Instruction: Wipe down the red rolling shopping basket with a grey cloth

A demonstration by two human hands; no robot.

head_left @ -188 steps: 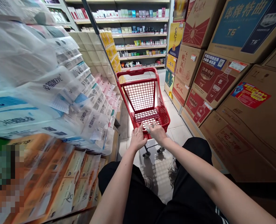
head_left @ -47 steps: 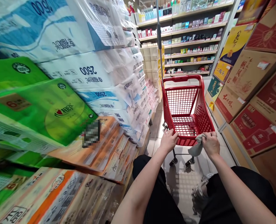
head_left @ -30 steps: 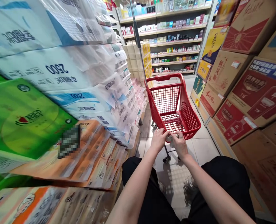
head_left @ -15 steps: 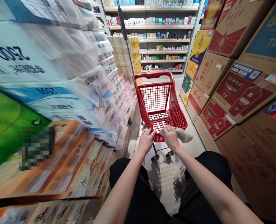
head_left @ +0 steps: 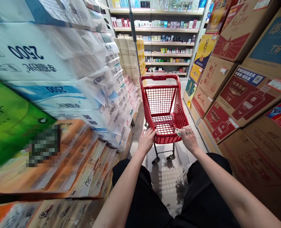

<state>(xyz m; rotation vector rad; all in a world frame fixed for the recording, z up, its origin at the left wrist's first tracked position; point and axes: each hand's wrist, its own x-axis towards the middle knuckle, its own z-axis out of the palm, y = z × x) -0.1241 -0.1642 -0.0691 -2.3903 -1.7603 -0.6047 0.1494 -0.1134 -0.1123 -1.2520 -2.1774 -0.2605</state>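
Observation:
A red plastic shopping cart stands upright in the aisle before my knees, its basket showing a grid floor and sides. At the near left corner, my left hand is closed over the cart's rim. My right hand is by the near right corner, its fingers closed on a pale cloth. Only a small bunched end of the cloth shows; the hand covers the rest. The cloth meets the cart's rim.
Plastic-wrapped paper packs are stacked close on the left, above orange packages. Cardboard cartons line the right side. A thin pole rises by the cart's left side. Shelves of small goods stand at the far end.
My right hand has moved right along the near rim with the cloth, whose hanging end is now out of sight. My left hand stays at the left corner.

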